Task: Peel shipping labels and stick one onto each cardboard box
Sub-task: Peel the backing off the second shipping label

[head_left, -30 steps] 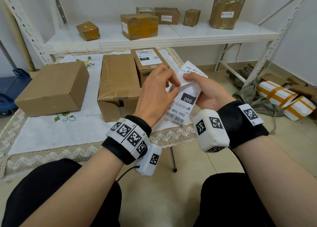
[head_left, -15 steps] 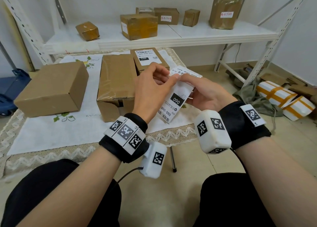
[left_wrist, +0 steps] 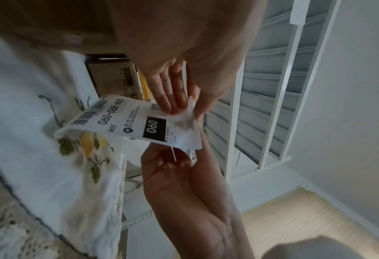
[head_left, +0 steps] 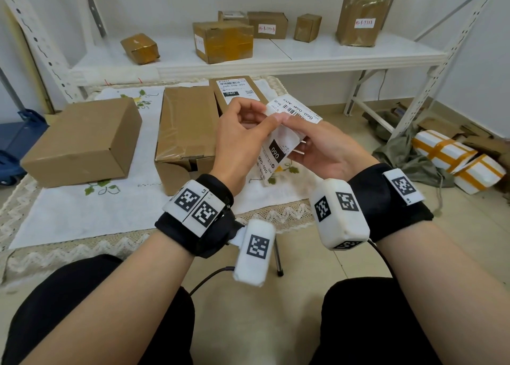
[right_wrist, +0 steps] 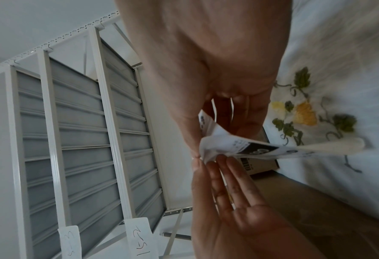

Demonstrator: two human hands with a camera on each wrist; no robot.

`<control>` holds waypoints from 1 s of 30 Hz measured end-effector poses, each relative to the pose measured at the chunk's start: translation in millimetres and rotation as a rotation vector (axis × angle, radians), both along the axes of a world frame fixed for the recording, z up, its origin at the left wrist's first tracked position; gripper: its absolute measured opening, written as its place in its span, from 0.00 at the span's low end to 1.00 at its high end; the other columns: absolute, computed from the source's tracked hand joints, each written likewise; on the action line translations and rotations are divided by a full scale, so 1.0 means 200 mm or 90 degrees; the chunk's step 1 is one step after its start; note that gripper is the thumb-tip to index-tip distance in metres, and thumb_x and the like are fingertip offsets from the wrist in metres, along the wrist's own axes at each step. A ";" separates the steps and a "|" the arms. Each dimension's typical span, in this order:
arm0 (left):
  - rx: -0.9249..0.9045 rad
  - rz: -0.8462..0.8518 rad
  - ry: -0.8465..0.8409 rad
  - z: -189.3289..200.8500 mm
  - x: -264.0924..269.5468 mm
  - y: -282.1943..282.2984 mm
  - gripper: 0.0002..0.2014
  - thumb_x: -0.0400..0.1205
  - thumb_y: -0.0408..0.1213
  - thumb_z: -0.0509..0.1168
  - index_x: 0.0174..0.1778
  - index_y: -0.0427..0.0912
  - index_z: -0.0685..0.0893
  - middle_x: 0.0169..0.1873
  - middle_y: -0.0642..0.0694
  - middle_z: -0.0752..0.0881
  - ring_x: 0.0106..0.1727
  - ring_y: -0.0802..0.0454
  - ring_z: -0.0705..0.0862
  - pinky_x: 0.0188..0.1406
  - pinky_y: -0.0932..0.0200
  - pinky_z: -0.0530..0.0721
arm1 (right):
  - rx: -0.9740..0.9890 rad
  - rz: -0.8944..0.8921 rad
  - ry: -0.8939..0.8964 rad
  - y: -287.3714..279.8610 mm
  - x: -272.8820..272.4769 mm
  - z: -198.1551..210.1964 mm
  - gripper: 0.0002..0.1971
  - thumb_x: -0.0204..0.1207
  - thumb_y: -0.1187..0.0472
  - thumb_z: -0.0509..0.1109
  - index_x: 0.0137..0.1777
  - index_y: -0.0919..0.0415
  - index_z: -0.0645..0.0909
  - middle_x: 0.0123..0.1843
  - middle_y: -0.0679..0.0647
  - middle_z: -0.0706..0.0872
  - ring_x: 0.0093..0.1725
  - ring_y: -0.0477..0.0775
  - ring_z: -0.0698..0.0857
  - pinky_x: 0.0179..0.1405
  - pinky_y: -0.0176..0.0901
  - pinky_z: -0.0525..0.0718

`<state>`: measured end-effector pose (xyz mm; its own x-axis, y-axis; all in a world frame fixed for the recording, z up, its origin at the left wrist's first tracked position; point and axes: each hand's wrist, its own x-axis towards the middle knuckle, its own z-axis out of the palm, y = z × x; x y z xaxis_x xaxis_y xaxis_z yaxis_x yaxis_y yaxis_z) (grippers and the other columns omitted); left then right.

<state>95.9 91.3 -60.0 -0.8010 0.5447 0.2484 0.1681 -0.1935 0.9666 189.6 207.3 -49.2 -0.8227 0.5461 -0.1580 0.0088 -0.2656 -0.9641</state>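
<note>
I hold a white shipping label strip (head_left: 277, 150) printed "060" in front of me, over the table's front right corner. My left hand (head_left: 266, 121) pinches its bent upper edge between thumb and fingers. My right hand (head_left: 296, 132) grips the same strip from the right and underneath. In the left wrist view a thin corner (left_wrist: 187, 116) of the label strip (left_wrist: 135, 122) curls up at the left hand's fingertips (left_wrist: 170, 106). On the table stand a plain cardboard box (head_left: 82, 141), a taped cardboard box (head_left: 187, 127) and a small box (head_left: 238, 91) with a label on top.
A white cloth with a lace edge (head_left: 82, 218) covers the table. Behind it a white shelf (head_left: 276, 58) carries several taped boxes. White parcels with orange tape (head_left: 447, 155) and flattened cardboard lie on the floor to the right. My knees are below the table edge.
The strip, held fairly flat a second ago, is now bent over at the top. Both hands have risen slightly and closed in on its upper edge.
</note>
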 end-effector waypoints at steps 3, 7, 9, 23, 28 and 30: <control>0.002 -0.010 -0.015 0.00 -0.01 0.00 0.14 0.79 0.33 0.77 0.56 0.45 0.81 0.43 0.46 0.86 0.47 0.50 0.87 0.57 0.47 0.91 | 0.000 -0.012 0.012 0.00 0.00 -0.01 0.17 0.80 0.59 0.77 0.68 0.58 0.85 0.47 0.49 0.93 0.44 0.47 0.92 0.59 0.48 0.88; 0.011 -0.015 -0.030 -0.01 -0.02 0.00 0.17 0.79 0.29 0.76 0.60 0.44 0.80 0.40 0.48 0.86 0.45 0.54 0.87 0.51 0.54 0.92 | -0.004 -0.041 0.030 0.01 0.00 -0.02 0.20 0.80 0.60 0.77 0.71 0.61 0.84 0.52 0.52 0.93 0.47 0.50 0.92 0.59 0.49 0.91; 0.015 -0.014 -0.041 -0.01 -0.02 0.00 0.17 0.80 0.29 0.75 0.62 0.43 0.79 0.40 0.48 0.86 0.45 0.55 0.87 0.47 0.57 0.91 | -0.005 -0.059 0.028 0.02 0.00 -0.02 0.20 0.80 0.60 0.77 0.71 0.61 0.84 0.54 0.53 0.93 0.47 0.51 0.92 0.57 0.49 0.91; 0.032 -0.008 -0.083 -0.01 -0.01 0.01 0.18 0.82 0.40 0.76 0.62 0.40 0.78 0.53 0.40 0.91 0.53 0.47 0.92 0.49 0.58 0.90 | -0.019 -0.021 0.000 0.00 0.00 -0.02 0.17 0.77 0.71 0.77 0.66 0.65 0.85 0.51 0.56 0.92 0.43 0.52 0.90 0.38 0.39 0.90; -0.035 -0.044 -0.046 -0.03 0.00 0.02 0.18 0.76 0.34 0.80 0.57 0.42 0.80 0.48 0.47 0.86 0.52 0.53 0.87 0.58 0.50 0.91 | -0.034 -0.052 0.017 0.02 -0.01 -0.02 0.18 0.79 0.70 0.75 0.69 0.72 0.83 0.44 0.57 0.91 0.37 0.51 0.91 0.36 0.37 0.90; -0.051 -0.047 -0.035 -0.03 0.00 0.02 0.15 0.76 0.31 0.78 0.54 0.41 0.82 0.49 0.45 0.88 0.51 0.53 0.87 0.60 0.46 0.90 | -0.035 -0.055 0.020 0.02 0.00 -0.02 0.18 0.79 0.70 0.75 0.69 0.72 0.83 0.40 0.55 0.91 0.36 0.51 0.91 0.36 0.38 0.90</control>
<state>96.1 94.5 -65.9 -0.7696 0.6183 0.1591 0.1029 -0.1258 0.9867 188.8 211.0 -53.2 -0.7778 0.6065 -0.1648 -0.0463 -0.3168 -0.9474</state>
